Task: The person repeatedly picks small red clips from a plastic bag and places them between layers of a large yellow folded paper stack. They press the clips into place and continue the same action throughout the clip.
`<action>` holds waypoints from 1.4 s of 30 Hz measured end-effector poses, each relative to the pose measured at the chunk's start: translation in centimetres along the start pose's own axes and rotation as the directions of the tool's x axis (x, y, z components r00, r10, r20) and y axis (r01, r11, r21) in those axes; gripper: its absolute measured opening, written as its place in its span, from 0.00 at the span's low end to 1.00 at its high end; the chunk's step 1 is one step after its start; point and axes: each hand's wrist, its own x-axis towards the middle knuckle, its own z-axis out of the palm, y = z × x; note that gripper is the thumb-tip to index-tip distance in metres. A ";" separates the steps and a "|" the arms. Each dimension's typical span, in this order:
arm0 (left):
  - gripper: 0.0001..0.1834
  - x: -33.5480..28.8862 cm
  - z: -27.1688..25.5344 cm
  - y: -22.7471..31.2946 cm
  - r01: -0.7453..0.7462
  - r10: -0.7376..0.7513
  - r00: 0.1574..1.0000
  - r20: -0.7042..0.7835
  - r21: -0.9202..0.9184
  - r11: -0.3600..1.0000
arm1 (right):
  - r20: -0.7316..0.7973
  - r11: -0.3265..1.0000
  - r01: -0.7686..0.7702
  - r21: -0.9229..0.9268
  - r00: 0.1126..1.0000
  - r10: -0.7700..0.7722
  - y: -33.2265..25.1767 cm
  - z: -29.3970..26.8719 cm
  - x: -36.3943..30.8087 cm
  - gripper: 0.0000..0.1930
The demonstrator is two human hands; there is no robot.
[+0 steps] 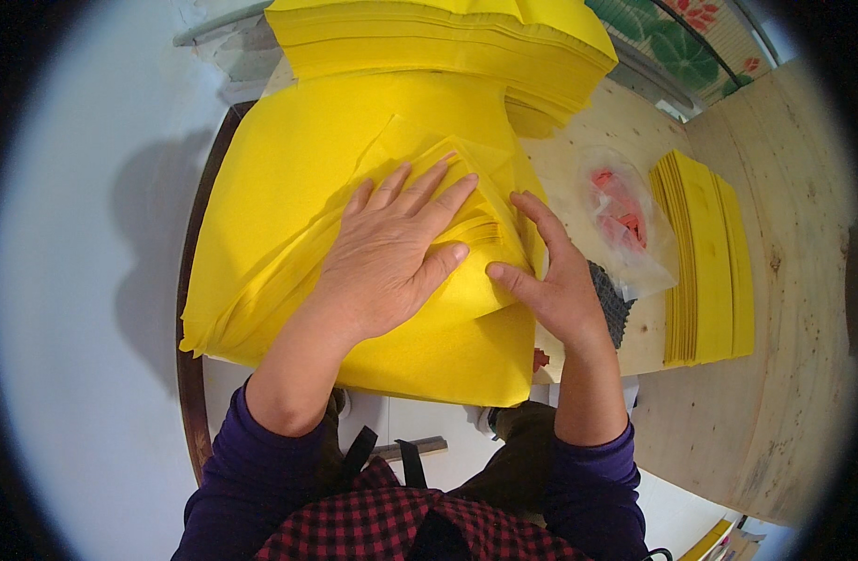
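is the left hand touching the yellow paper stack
Touching. The head view shows the left hand lying flat, palm down, on the yellow paper stack, with no gap under the fingers.

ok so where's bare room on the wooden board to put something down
Bare wood lies right of the folded yellow stack and on the board toward its far edge. It is crowded between that stack and the right hand, where the plastic bag lies.
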 end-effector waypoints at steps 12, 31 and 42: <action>0.33 0.0 -0.1 0.0 0.002 -0.002 1.000 0.002 0.003 1.000 | 0.074 0.999 0.041 -0.025 0.996 -0.039 -0.6 -1.9 -0.5 0.56; 0.33 0.0 -0.2 0.1 0.008 -0.008 1.000 0.010 -0.004 1.000 | 0.058 0.999 0.032 -0.003 0.998 -0.032 -0.7 -1.9 -0.4 0.52; 0.33 0.0 0.0 0.0 -0.001 0.001 1.000 0.003 0.001 1.000 | -0.035 0.998 -0.048 -0.029 0.998 0.047 -0.4 -0.1 0.1 0.45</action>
